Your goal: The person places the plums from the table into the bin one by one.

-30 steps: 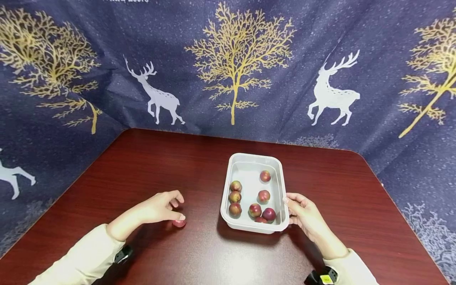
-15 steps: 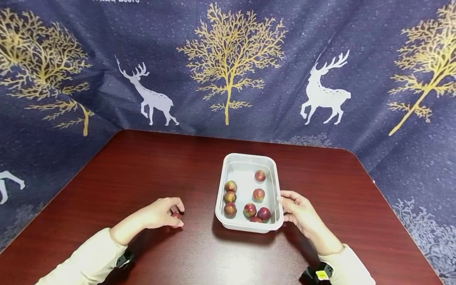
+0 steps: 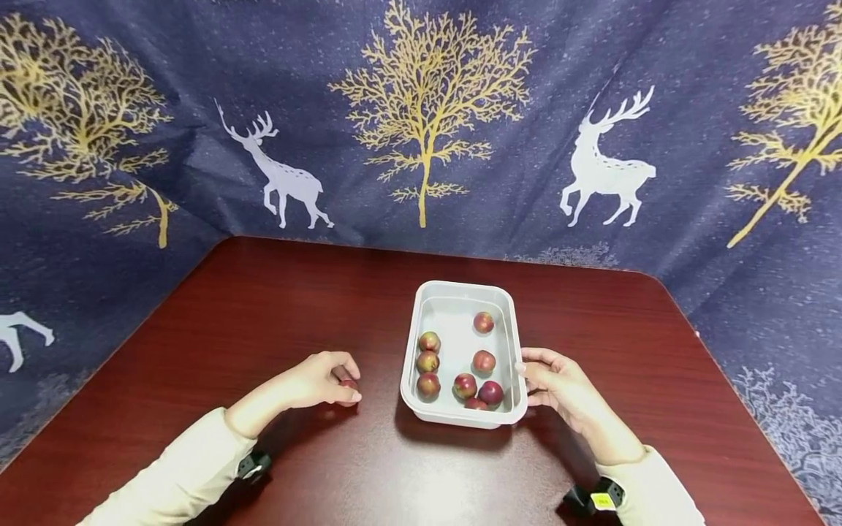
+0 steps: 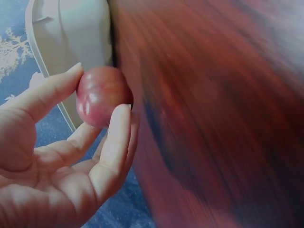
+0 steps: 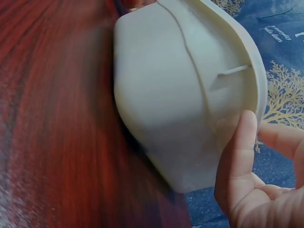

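A small red plum [image 4: 102,95] is pinched between the thumb and fingertips of my left hand [image 3: 322,381], left of the white plastic container [image 3: 411,365]. In the left wrist view it sits at the ends of the fingers, with the container's wall behind it. My right hand [image 3: 562,391] holds the container's right side, thumb at the rim and fingers against the outer wall [image 5: 161,109]. Inside the container lie several red and yellowish plums [image 3: 483,361]: a row along the left wall, others at the right and near end.
The container stands on a glossy reddish-brown table [image 3: 316,299]. Behind it hangs a dark blue cloth [image 3: 368,44] printed with white deer and golden trees. A black device [image 3: 253,465] is worn at each wrist.
My left hand has closed its fingers round the plum on the table and moved right with it, nearer the container. The right hand keeps its place at the container's side.
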A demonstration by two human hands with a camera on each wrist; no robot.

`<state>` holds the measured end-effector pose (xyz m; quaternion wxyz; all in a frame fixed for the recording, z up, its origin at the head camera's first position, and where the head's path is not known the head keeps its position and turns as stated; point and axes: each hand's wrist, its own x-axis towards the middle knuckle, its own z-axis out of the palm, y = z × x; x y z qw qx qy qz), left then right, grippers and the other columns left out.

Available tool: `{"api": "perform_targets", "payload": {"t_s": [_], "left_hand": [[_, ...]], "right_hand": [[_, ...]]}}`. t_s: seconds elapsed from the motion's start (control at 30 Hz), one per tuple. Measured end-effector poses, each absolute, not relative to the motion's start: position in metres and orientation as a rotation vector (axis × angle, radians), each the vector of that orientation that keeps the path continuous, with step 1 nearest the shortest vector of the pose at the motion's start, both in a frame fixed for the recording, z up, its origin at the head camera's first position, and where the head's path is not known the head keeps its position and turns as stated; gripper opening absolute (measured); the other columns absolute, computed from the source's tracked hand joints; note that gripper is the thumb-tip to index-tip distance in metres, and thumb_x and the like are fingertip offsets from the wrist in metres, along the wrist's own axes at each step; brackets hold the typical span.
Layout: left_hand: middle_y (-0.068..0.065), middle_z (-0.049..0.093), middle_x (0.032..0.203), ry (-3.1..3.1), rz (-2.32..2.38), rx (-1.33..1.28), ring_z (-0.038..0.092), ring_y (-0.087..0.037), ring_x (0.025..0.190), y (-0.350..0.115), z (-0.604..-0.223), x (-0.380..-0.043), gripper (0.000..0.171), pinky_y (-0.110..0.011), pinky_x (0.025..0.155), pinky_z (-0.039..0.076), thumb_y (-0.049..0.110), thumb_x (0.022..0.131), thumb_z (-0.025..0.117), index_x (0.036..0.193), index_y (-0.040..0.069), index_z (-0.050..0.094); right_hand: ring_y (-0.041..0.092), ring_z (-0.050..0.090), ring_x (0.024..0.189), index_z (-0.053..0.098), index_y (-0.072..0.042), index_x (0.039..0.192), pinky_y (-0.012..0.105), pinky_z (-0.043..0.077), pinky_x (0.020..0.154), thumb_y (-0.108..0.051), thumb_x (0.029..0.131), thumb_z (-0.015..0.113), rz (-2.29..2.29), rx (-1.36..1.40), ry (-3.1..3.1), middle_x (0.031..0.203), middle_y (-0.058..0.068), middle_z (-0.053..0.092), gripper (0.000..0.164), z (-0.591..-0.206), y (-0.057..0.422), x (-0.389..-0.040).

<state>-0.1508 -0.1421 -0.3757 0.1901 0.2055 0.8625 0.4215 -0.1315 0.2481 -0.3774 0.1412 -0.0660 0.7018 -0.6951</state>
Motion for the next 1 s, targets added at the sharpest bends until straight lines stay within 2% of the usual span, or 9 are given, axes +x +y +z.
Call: {"api": "perform_targets", "payload": {"t_s": [0.13, 0.33, 0.43, 0.63, 1.0], "left_hand": [[-0.009, 0.062, 0.087, 2.465, 1.264, 0.544, 0.059, -0.011, 0.072, -0.132, -0.375, -0.158, 0.03, -0.027, 0.066, 0.048, 0.015, 0.077, 0.075, 0.098, -0.003, 0.061], [-0.013, 0.063, 0.089, 2.425, 1.472, 0.434, 0.069, -0.02, 0.078, -0.121, -0.376, -0.162, 0.031, -0.027, 0.066, 0.05, 0.01, 0.081, 0.072, 0.102, -0.008, 0.057], [-0.013, 0.064, 0.091, 2.459, 1.517, 0.413, 0.068, -0.02, 0.08, -0.115, -0.375, -0.165, 0.032, -0.026, 0.067, 0.05, 0.01, 0.081, 0.072, 0.103, -0.007, 0.057], [-0.012, 0.068, 0.094, 2.589, 1.52, 0.44, 0.062, -0.016, 0.08, -0.099, -0.367, -0.173, 0.03, -0.029, 0.071, 0.049, 0.016, 0.081, 0.073, 0.102, -0.002, 0.061], [-0.014, 0.069, 0.099, 2.513, 1.696, 0.583, 0.064, -0.02, 0.086, -0.068, -0.343, -0.179, 0.026, -0.032, 0.08, 0.051, 0.013, 0.084, 0.07, 0.104, 0.0, 0.06]], "right_hand": [[0.014, 0.068, 0.074, 0.028, 0.021, 0.131, 0.029, 0.057, 0.065, -0.003, 0.092, 0.053, -2.002, -0.254, 1.999, 0.092, -0.001, 0.068, 0.052, -0.375, 0.25, -0.132], [0.013, 0.067, 0.074, 0.03, 0.021, 0.131, 0.029, 0.057, 0.064, -0.001, 0.089, 0.057, -1.986, -0.237, 1.997, 0.091, 0.001, 0.066, 0.054, -0.375, 0.248, -0.131], [0.013, 0.067, 0.073, 0.03, 0.021, 0.131, 0.029, 0.057, 0.064, 0.0, 0.089, 0.056, -1.984, -0.246, 1.997, 0.091, 0.001, 0.065, 0.054, -0.375, 0.249, -0.129], [0.013, 0.067, 0.073, 0.029, 0.022, 0.131, 0.029, 0.057, 0.064, 0.001, 0.089, 0.056, -1.989, -0.257, 2.001, 0.091, 0.002, 0.065, 0.054, -0.375, 0.252, -0.129], [0.013, 0.067, 0.074, 0.028, 0.021, 0.132, 0.029, 0.057, 0.065, 0.0, 0.089, 0.056, -1.993, -0.258, 1.997, 0.091, 0.002, 0.066, 0.055, -0.374, 0.253, -0.13]]}}
